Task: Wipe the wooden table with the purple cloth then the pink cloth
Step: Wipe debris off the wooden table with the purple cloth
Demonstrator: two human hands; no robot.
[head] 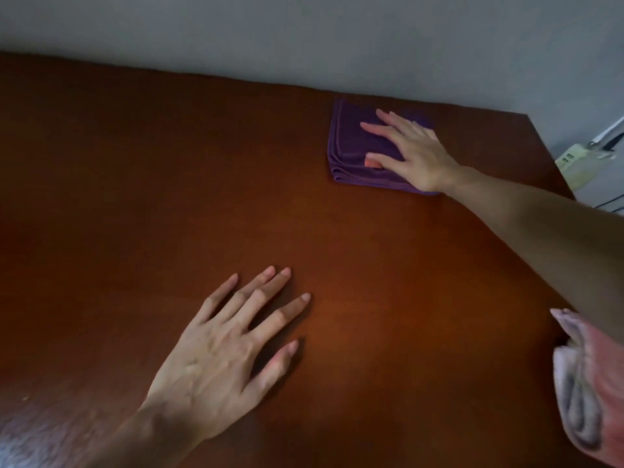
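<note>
A folded purple cloth [351, 146] lies flat on the wooden table [135, 184] near its far right corner. My right hand [410, 150] presses down on the cloth with straight, spread fingers, its arm reaching in from the right. My left hand [233, 352] rests flat on the bare wood near the front, fingers spread, holding nothing. A folded pink cloth [594, 393] sits at the table's near right edge, partly cut off by the frame.
A grey wall [304, 35] runs along the table's far edge. Past the right edge stands a pale object [580, 163] with cables. The table's right edge slants from the far corner toward the pink cloth.
</note>
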